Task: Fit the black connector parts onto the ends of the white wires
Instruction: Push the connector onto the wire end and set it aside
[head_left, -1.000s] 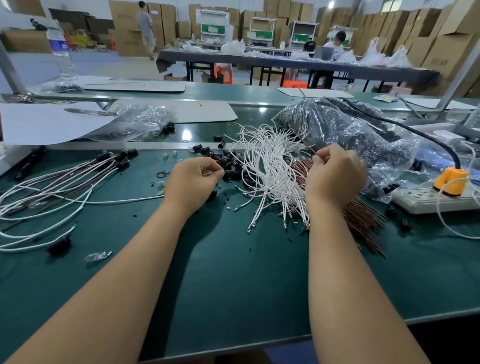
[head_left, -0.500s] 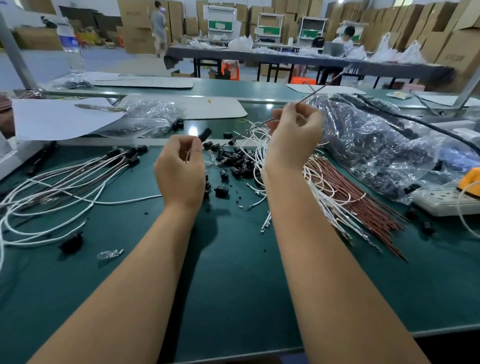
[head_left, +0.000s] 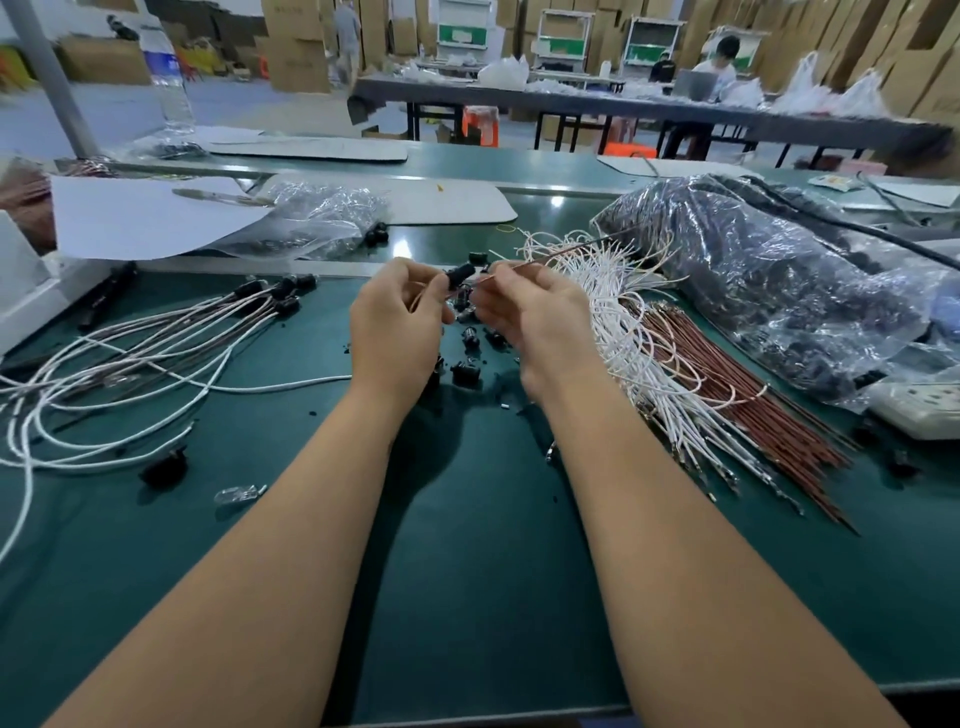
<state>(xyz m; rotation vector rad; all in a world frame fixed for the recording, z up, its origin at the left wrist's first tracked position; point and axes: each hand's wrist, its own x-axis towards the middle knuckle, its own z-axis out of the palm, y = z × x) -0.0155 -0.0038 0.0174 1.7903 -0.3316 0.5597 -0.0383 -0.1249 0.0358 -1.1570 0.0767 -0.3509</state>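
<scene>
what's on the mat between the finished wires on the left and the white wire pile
Head view: both hands, left hand and right hand, plus loose black connectors.

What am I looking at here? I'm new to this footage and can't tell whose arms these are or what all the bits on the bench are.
No machine here: a camera worn on a person's head looks forward and down, so the arms are their own. The left hand pinches a black connector part; the right hand pinches a thin wire, aiming its end at that part. On the green table lie loose black connectors, a bundle of white wires with brown wires beside it, finished wires with connectors fitted at left, and a plastic bag of black parts at right.
</scene>
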